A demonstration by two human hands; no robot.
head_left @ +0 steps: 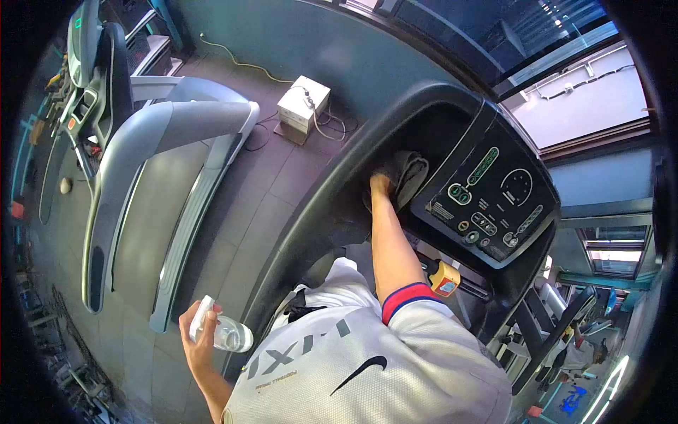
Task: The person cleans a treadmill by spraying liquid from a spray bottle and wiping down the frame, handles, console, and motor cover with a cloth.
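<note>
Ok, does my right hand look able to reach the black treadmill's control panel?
Probably yes: your right hand, at the dark cloth, is in the recess beside the control panel, with only a raised edge seemingly between them.

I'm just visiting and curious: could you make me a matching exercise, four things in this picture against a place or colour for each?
Things:
1. Spray bottle
2. Cloth
3. Box
4. Control panel

Places or colours:
A. Mostly black, with green and white print
B. Held in the left hand
C. White, near the wall
D. Dark, at the right hand

Pairs: 1-B, 2-D, 3-C, 4-A
</note>
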